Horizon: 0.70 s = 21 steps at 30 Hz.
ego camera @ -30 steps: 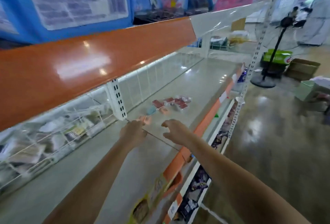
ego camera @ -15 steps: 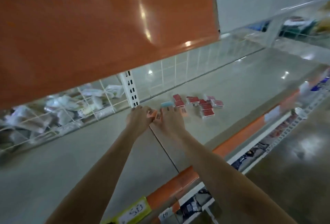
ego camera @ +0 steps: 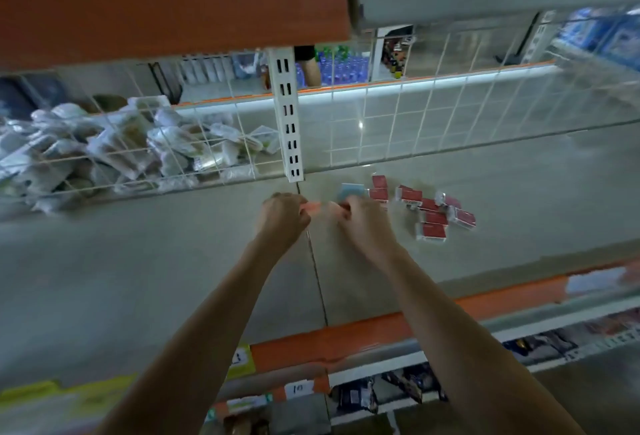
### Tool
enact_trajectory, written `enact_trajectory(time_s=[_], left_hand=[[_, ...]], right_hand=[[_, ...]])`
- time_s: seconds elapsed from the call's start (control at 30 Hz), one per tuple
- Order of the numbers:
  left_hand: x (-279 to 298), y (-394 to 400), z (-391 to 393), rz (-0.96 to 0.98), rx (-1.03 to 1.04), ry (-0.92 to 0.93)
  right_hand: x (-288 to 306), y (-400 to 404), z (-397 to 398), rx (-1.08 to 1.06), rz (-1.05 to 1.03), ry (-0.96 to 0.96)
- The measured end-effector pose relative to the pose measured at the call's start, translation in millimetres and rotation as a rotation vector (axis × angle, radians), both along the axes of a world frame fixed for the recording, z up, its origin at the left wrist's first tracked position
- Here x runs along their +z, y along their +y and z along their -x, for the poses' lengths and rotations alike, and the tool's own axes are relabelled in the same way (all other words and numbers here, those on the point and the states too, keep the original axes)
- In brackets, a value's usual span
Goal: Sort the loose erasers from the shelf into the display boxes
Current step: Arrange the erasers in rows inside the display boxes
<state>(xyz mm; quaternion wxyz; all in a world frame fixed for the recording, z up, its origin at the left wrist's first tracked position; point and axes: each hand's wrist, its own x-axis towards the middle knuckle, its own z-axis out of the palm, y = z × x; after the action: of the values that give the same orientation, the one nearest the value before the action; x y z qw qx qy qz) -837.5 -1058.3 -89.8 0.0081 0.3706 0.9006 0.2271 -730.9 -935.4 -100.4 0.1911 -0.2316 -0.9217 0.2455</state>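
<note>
On the grey shelf (ego camera: pixel 450 171) my left hand (ego camera: pixel 282 218) and right hand (ego camera: pixel 362 218) pinch one small orange eraser (ego camera: pixel 313 206) between them, beside the red erasers (ego camera: pixel 433 212).

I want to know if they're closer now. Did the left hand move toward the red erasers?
Yes. The left hand has reached forward along the shelf, close to the white upright post, nearer the red erasers.

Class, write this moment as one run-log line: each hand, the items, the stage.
left hand: pinches orange eraser | right hand: curled, grip unclear | red erasers: loose on shelf | stage: picking
</note>
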Motion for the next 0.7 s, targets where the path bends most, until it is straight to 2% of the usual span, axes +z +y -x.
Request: enact_trajectory(time_s=[0.13, 0.27, 0.37, 0.5, 0.7], left_hand=[[4, -34, -5, -0.072, 0.032, -0.119], [17, -87, -8, -0.275, 0.110, -0.351], [31, -134, -12, -0.419, 0.206, -0.458], [49, -199, -23, -0.573, 0.300, -0.506], [63, -337, -34, -0.659, 0.452, -0.473]], right_hand=[[7, -5, -5, 0.061, 0.191, 0.014], [22, -29, -3, 0.160, 0.545, 0.027], [36, -64, 2, 0.240, 0.790, 0.039], [49, -124, 14, 0.314, 1.032, 0.100], [67, -257, 37, 0.485, 1.140, 0.080]])
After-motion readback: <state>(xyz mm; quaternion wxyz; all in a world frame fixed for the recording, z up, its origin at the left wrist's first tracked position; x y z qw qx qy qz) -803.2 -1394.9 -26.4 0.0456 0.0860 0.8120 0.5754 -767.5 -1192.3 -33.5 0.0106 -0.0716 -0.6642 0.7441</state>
